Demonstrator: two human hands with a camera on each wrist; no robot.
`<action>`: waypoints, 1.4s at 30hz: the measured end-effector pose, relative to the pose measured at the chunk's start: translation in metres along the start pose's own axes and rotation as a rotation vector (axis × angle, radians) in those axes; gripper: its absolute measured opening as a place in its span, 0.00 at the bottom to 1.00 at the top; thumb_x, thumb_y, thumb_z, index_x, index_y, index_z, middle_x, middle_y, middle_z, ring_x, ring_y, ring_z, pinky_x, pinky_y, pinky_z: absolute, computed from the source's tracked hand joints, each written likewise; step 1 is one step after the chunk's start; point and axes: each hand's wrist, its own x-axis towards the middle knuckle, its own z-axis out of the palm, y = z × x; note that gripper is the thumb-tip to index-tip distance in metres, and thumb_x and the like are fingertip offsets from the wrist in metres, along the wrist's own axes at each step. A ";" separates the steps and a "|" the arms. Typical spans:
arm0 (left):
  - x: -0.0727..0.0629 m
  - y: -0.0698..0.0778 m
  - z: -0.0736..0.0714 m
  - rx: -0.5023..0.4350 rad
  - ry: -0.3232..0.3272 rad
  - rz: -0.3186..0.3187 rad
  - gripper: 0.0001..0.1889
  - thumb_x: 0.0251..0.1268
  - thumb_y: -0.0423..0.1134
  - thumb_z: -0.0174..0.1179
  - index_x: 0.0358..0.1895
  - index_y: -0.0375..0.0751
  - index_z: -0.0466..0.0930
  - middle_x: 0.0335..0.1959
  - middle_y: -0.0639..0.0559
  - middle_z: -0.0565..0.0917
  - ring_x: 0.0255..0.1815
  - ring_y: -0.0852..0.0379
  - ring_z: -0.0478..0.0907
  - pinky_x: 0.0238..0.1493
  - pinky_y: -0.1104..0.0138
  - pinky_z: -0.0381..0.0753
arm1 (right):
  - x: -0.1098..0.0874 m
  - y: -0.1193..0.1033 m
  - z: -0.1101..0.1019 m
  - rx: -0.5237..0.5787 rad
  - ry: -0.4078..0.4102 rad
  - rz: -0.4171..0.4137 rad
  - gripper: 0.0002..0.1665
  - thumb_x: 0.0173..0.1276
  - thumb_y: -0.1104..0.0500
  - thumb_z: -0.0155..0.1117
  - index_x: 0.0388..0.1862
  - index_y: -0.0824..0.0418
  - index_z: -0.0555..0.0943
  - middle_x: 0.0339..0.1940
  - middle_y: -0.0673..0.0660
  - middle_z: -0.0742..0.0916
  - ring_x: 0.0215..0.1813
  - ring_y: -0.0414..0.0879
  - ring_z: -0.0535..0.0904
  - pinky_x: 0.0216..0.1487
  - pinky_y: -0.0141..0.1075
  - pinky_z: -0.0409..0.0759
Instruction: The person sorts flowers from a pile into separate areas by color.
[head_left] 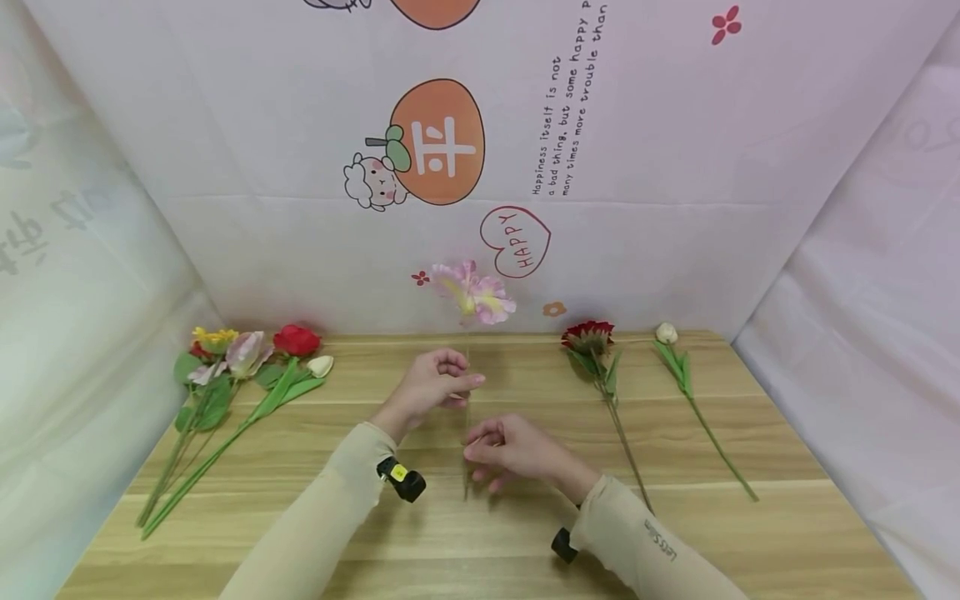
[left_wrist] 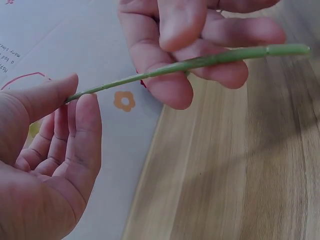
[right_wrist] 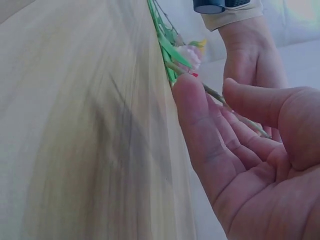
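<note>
A pink flower (head_left: 487, 307) with a yellow middle stands upright over the table's middle, its green stem (left_wrist: 200, 62) running down past both hands. My left hand (head_left: 437, 382) pinches that stem between thumb and index fingertip, below the bloom. Lower down, my right hand (head_left: 521, 450) is beside the stem with loosely bent fingers. In the left wrist view the stem crosses in front of the right fingers (left_wrist: 170, 92), and the right thumb stays apart from it. The right wrist view shows a gap between thumb and index finger. The stem's bottom end pokes out past the right hand.
On the wooden table (head_left: 420, 542), a bunch at left holds a red rose (head_left: 297, 340), a white tulip (head_left: 321, 366), a pale pink flower (head_left: 249, 354) and a yellow flower (head_left: 216, 338). A dark red flower (head_left: 588, 337) and another white tulip (head_left: 666, 333) lie at right. Printed cloth (head_left: 637, 167) hangs behind.
</note>
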 end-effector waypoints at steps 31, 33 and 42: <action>0.003 -0.001 0.006 -0.058 0.018 0.053 0.16 0.69 0.32 0.66 0.56 0.31 0.77 0.50 0.32 0.83 0.44 0.40 0.84 0.44 0.61 0.88 | -0.002 -0.001 0.000 0.074 0.164 -0.047 0.26 0.75 0.61 0.65 0.64 0.73 0.71 0.48 0.70 0.83 0.35 0.50 0.85 0.36 0.46 0.89; 0.002 -0.002 0.006 -0.045 0.015 0.061 0.16 0.69 0.32 0.66 0.56 0.31 0.77 0.49 0.32 0.83 0.41 0.44 0.84 0.44 0.60 0.88 | -0.002 -0.001 0.000 0.082 0.165 -0.046 0.25 0.75 0.62 0.65 0.63 0.73 0.71 0.49 0.72 0.83 0.35 0.50 0.85 0.36 0.46 0.89; 0.001 -0.002 0.005 0.026 -0.005 0.067 0.17 0.72 0.36 0.64 0.58 0.33 0.78 0.47 0.42 0.84 0.44 0.45 0.83 0.53 0.50 0.85 | -0.003 0.001 -0.003 0.083 0.153 -0.041 0.23 0.75 0.61 0.65 0.62 0.71 0.72 0.48 0.71 0.83 0.35 0.51 0.85 0.37 0.49 0.89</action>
